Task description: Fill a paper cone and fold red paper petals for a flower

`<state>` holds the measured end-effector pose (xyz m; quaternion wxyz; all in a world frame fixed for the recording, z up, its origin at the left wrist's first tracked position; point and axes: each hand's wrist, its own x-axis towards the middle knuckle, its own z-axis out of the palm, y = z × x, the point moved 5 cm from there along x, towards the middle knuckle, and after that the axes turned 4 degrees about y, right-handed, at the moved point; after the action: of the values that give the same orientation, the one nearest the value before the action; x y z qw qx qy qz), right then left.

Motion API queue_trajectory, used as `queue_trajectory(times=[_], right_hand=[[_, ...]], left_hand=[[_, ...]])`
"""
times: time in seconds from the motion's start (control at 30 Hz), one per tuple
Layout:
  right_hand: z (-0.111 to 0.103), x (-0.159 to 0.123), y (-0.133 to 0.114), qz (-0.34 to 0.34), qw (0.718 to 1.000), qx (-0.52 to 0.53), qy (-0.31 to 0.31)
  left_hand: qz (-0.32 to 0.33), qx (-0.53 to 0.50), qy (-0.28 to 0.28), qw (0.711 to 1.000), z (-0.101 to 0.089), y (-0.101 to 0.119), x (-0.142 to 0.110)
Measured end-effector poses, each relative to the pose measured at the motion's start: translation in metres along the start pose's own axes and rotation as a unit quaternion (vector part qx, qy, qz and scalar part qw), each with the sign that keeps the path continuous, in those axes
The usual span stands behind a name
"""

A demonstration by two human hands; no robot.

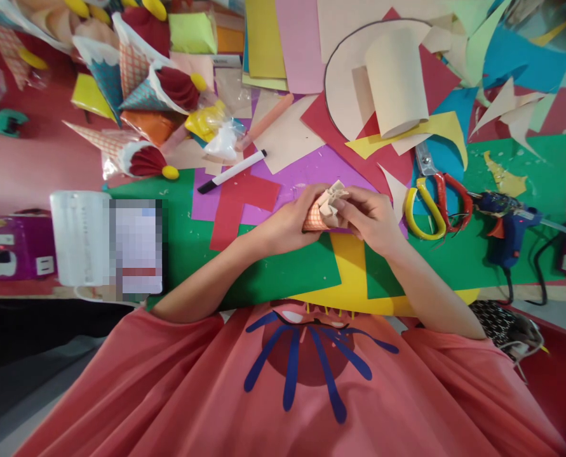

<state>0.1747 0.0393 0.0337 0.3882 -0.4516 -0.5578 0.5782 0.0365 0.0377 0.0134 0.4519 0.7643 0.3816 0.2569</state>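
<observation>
My left hand [289,222] is wrapped round an orange-checked paper cone [315,218], held over the table's front part. Crumpled cream paper [331,204] fills the cone's wide end and sticks out of it. The fingers of my right hand [371,219] pinch this paper at its right side. The cone's tip is hidden behind my left hand. To the right of my right hand lie scissors [439,203] with one yellow and one red handle. A white marker with black ends [232,171] rests to the left, beyond my left hand.
A blue glue gun [509,231] with its cable lies at the right. Finished paper cones [144,82] with dark red tops are heaped at the back left. A cream paper cylinder [397,82] stands at the back right among coloured sheets. A phone [140,247] lies at the left.
</observation>
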Motion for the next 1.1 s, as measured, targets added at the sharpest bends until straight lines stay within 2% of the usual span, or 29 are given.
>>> queue_trajectory(times=[0.17, 0.33, 0.47, 0.6, 0.7, 0.8, 0.87, 0.93, 0.97, 1.03, 1.1], right_hand=[[0.004, 0.002, 0.004, -0.017, 1.0, -0.016, -0.004], [0.006, -0.004, 0.003, -0.047, 0.988, -0.146, 0.025], [0.008, -0.009, -0.001, -0.1, 0.966, -0.236, 0.036], [0.009, -0.009, -0.008, -0.172, 0.952, -0.251, -0.031], [0.006, -0.009, -0.015, -0.191, 0.946, -0.251, -0.075], [-0.001, -0.011, -0.022, -0.206, 0.944, -0.253, -0.04], [-0.01, -0.015, -0.026, -0.22, 0.94, -0.257, 0.041], [-0.018, -0.021, -0.03, -0.255, 0.917, -0.272, 0.138], [-0.019, -0.024, -0.033, -0.282, 0.9, -0.289, 0.165], [-0.013, -0.028, -0.035, -0.347, 0.864, -0.335, 0.143], [-0.002, -0.028, -0.034, -0.392, 0.839, -0.372, 0.071]], left_hand=[[-0.002, 0.015, -0.018, 1.0, 0.002, 0.0, -0.001], [-0.019, 0.04, -0.055, 0.998, 0.005, 0.002, -0.003], [-0.001, 0.039, -0.048, 0.998, 0.005, 0.004, -0.003], [-0.013, 0.027, -0.016, 0.999, 0.002, 0.003, -0.002], [-0.021, 0.023, 0.013, 0.999, -0.002, 0.002, -0.001], [-0.014, 0.001, 0.04, 0.999, -0.007, 0.004, 0.0], [-0.009, -0.022, 0.048, 0.999, -0.01, 0.005, 0.001], [-0.011, -0.04, 0.046, 0.998, -0.011, 0.005, 0.001], [-0.014, -0.044, 0.043, 0.998, -0.011, 0.005, 0.001], [-0.019, -0.047, 0.041, 0.998, -0.011, 0.004, 0.002], [-0.015, -0.049, 0.041, 0.998, -0.01, 0.004, 0.001]])
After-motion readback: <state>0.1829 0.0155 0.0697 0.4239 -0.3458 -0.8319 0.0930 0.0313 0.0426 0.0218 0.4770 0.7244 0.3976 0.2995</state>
